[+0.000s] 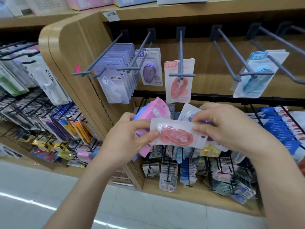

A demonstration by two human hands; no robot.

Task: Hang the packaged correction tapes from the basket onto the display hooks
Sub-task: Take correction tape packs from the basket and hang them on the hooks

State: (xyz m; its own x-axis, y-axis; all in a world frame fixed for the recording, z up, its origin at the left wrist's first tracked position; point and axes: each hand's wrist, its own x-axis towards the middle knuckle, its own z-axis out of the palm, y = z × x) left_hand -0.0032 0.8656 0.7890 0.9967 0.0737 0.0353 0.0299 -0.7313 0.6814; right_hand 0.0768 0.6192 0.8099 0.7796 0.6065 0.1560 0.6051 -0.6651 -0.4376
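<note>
**Left hand** (132, 134): fingers curled, thumb pressed on the left end of a white-card, clear-blister coral correction tape packet (178, 136). The packet lies level between the two hands, blister side up. Behind it, the same hand's fingers grip a stack of pink-backed card packets (153, 111), which tilts up and away from the palm.

**Right hand** (229, 129): thumb and forefinger pinch the right end of the coral correction tape packet, just beside its punched hanging hole. A white card packet with a purple correction tape (189, 114) sits behind this hand's fingertips. Whether the hand holds it cannot be told.

**Above the hands:** grey metal display hooks (180, 50) project from a light wooden display panel (214, 80).
- Directly above the held packet, one hook carries a hung coral tape packet on white card (179, 81).
- Above the left hand hangs a hung purple tape packet (151, 66).
- Further to that hand's outer side is a full row of white tape packets (115, 83).
- Above and outward of the right hand, a blue tape packet on white card (257, 75) hangs alone.

**Below the hands:** black wire racks of small stationery packets (198, 171) fill the lower shelf.
</note>
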